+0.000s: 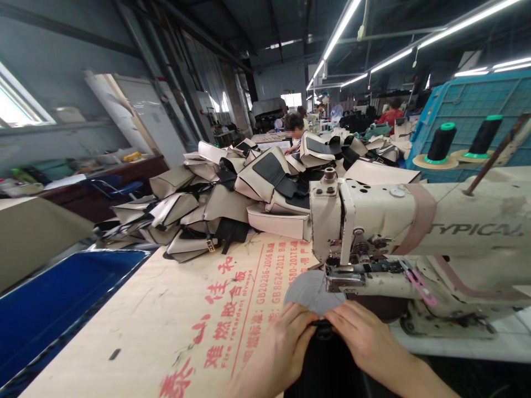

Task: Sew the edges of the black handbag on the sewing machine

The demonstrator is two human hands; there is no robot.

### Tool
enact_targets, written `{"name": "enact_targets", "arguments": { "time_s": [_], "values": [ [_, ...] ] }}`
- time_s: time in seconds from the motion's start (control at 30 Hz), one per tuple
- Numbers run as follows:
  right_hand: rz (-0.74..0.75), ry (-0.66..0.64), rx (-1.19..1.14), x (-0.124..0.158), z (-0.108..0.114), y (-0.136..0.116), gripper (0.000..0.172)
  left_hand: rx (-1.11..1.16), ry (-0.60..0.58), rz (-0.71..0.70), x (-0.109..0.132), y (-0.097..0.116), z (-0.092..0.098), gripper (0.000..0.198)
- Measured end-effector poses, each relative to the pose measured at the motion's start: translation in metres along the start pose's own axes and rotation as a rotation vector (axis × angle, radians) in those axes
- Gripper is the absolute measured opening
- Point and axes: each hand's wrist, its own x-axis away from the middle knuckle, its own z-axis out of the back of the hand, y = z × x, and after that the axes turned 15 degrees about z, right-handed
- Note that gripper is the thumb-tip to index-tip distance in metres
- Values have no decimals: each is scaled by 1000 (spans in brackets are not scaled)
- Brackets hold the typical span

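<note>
My left hand (286, 340) and my right hand (360, 334) are closed with fingertips nearly meeting, both pinching the top edge of a black piece (327, 367). A dark, shiny fitting (323, 330) shows between the thumbs; its kind is unclear. Just past my fingers lies a round grey disc (305, 290), partly under the machine's narrow arm. The off-white sewing machine (381, 207) stands to the right, its needle area close beyond my right hand. The lower part of the black piece runs out of the picture.
Beige and black bags (224, 204) lie heaped at the far end of the plywood table (199, 309). Left of it is a blue-lined bin (70, 298). Black thread spools (442, 145) top the machine beside a blue crate (473, 105). A person (293, 122) sits beyond the heap.
</note>
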Motion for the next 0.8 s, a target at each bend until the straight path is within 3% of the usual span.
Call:
{"name": "enact_targets", "arguments": {
  "time_s": [0.2, 0.33, 0.43, 0.57, 0.63, 0.7, 0.8],
  "values": [
    [39, -8, -155, -7, 8, 10, 18, 58, 59, 99, 3, 1, -4, 22],
    [30, 3, -270, -7, 12, 13, 15, 174, 3, 243, 27, -4, -7, 30],
    [54, -19, -283, -9, 12, 11, 16, 312, -25, 341, 43, -16, -22, 35],
    [53, -41, -278, -14, 12, 12, 16, 451, 244, 402, 37, -32, -52, 30],
    [-7, 3, -312, -14, 16, 13, 17, 421, 357, 446, 27, -31, -57, 28],
    [-89, 66, -384, -13, 19, 12, 18, 329, 366, 445, 17, -23, -47, 26],
    [-238, 179, -554, -9, 13, 7, 21, 130, 232, 341, -3, -4, -12, 28]
  ]
}}
